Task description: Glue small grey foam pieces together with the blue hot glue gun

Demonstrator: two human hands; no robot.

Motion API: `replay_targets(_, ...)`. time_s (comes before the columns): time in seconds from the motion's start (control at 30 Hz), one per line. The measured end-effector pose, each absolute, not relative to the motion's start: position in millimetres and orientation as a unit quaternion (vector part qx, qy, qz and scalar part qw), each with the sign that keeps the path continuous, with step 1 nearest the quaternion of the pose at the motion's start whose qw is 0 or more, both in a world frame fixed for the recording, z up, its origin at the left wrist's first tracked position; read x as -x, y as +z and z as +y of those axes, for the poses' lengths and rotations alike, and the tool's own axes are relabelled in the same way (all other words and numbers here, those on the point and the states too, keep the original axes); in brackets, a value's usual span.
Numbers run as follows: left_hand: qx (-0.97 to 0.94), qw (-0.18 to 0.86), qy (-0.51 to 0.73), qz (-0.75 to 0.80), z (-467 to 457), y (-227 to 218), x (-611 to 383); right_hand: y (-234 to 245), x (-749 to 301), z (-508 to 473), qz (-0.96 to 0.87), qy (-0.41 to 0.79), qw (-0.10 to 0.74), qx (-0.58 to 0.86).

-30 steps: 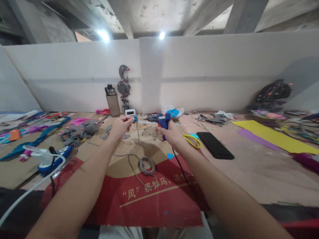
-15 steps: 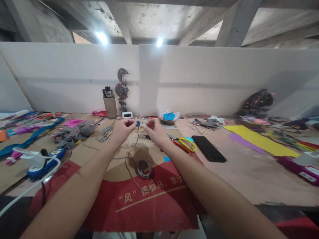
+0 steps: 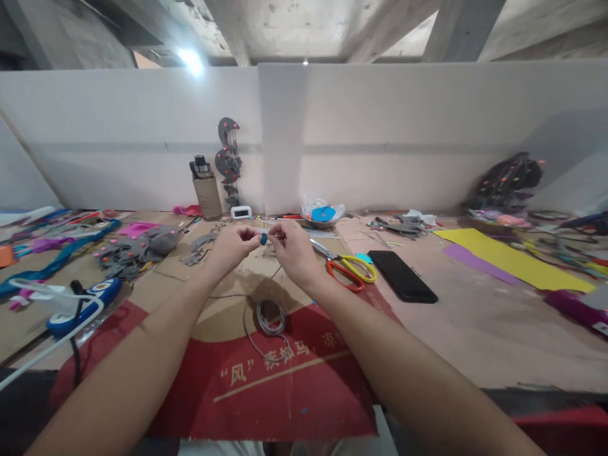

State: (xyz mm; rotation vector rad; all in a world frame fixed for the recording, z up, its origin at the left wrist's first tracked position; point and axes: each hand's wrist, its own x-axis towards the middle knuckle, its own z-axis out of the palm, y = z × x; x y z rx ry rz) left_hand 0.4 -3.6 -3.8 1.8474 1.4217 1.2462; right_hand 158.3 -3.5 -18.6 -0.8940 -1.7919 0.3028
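Glaring white lamp (image 3: 190, 61), upper left; soft shadows on pale partition (image 3: 403, 111); wide-angle stretch toward edges

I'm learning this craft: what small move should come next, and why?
Perhaps press the grey cord gently onto the small blue piece with the right hand: the left hand pinches that piece, the right hand is close beside it, and the cord runs up toward both.

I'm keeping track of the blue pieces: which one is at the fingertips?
The small dark piece between left hand and right hand; the brighter blue piece in the bowl and blue scrap beside the phone lie apart.
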Motion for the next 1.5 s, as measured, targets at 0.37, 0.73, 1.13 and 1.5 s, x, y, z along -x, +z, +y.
replay_targets(0.37, -0.678, 0.303, 0.426, 0.517, -1.4, -9.6, -1.5, -16.2, -163.1, -5.4, -0.779, 0.059, 0.489, 0.388)
replay_targets(0.73, -0.773, 0.163, 0.371, 0.489, -7.0, -3.8, -2.5, -17.2, -161.5, -6.6, -0.786, 0.054, 0.439, 0.431)
replay_targets(1.13, -0.762, 0.303, 0.339, 0.461, -5.4, -0.9, 1.6, -17.5, -167.5, 0.8, -0.768, 0.135, 0.389, 0.491)
replay_targets(1.5, -0.785, 0.221, 0.297, 0.497, -9.5, -1.0, 0.1, -22.4, -165.2, 0.2, -0.806, 0.058, 0.357, 0.468)
